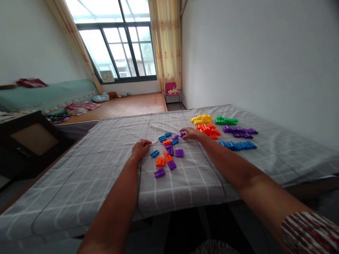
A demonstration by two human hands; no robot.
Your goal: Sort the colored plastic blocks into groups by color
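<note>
My left hand (141,149) rests on the grey checked cloth, fingers loosely bent with a small gap between them; nothing shows in its grasp. Closest to it is a blue piece (155,153) made of short joined plastic tubes. At the far right of the loose group, my right hand (190,133) has its fingertips closed on a purple tube piece (182,134), partly covered by the fingers. Between the hands lie several similar pieces, among them an orange piece (160,162), a purple piece (179,153) and another blue piece (168,134).
Right of my right hand are sorted rows: yellow pieces (201,119), green pieces (226,120), orange pieces (208,130), purple pieces (239,131) and blue pieces (237,145). A white wall (254,53) borders the right side. A dark cabinet (25,148) stands left, a pink chair (171,87) farther back.
</note>
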